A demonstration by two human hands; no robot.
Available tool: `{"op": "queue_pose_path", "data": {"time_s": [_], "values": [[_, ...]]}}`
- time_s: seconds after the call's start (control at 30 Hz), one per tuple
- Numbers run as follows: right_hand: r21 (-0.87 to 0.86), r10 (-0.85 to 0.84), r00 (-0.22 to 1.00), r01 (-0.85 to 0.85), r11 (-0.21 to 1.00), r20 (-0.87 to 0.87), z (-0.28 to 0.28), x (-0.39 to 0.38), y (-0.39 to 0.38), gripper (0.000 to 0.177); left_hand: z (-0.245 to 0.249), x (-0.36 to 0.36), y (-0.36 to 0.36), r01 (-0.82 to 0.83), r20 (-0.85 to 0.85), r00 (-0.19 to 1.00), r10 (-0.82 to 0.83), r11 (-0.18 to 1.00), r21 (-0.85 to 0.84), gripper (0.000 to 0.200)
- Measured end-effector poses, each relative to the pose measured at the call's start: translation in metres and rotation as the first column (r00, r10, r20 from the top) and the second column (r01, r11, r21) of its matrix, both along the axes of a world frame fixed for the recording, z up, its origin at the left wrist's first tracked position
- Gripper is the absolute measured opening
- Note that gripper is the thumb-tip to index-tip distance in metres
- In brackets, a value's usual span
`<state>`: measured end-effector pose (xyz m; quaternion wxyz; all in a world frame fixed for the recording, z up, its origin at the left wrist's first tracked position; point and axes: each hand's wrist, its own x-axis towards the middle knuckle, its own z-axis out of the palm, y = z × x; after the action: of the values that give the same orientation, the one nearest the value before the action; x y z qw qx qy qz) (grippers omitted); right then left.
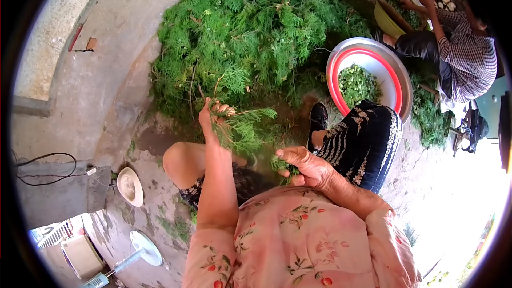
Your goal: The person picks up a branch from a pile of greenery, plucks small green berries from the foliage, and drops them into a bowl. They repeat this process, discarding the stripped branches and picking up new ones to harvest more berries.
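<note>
My left hand [212, 120] is closed around the stem of a feathery evergreen sprig [248, 125], whose flat green fronds fan out to the right. My right hand [306, 165], lower and to the right, is curled with thumb and fingers around a small green clump [278, 164]; its exact pieces are partly hidden. Ahead of both hands lies a large heap of cut evergreen branches [240, 37]. To the right of the heap stands a metal basin with a red-rimmed white inside [392, 77], holding many small green cones [358, 84].
A co-worker in a checked shirt [469, 53] sits at upper right beside a yellow-green basin [388, 21]. On the left are a pale hat [130, 186], a standing fan [145, 248] and a black cable [48, 168]. My shoe [319, 117] rests near the basin.
</note>
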<state>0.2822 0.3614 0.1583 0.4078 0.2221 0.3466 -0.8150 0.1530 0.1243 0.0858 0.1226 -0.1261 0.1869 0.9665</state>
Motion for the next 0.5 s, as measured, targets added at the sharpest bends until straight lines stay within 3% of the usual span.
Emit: {"op": "queue_pose_path", "data": {"time_s": [0.07,0.27,0.3,0.33,0.43,0.5], "values": [[0.017,-0.015,1.0,0.015,1.0,-0.019,0.003,0.001,0.002,0.027,-0.005,-0.006,-0.002,0.046,0.005,0.999,-0.046,0.998,0.031,0.022],[0.014,0.089,0.992,-0.088,0.996,-0.09,0.007,0.013,0.024,0.029,0.035,0.01,0.017,-0.198,-0.02,0.98,0.197,0.979,-0.057,0.019],[0.032,0.111,0.989,-0.108,0.994,-0.098,0.005,0.018,0.028,0.029,0.03,0.006,0.009,-0.215,-0.099,0.972,0.213,0.977,-0.009,0.017],[0.032,0.12,0.991,-0.118,0.992,-0.058,0.004,0.022,0.033,0.03,0.033,0.003,0.005,-0.233,-0.06,0.97,0.235,0.972,0.03,0.019],[0.049,0.05,0.995,-0.046,0.998,-0.082,-0.009,0.028,0.034,0.034,0.039,-0.005,-0.007,-0.245,-0.075,0.967,0.244,0.97,-0.004,0.026],[0.029,-0.033,0.993,0.037,0.999,-0.111,-0.017,0.024,0.032,0.026,0.045,-0.007,-0.006,-0.287,-0.055,0.956,0.287,0.958,0.003,0.031]]}}
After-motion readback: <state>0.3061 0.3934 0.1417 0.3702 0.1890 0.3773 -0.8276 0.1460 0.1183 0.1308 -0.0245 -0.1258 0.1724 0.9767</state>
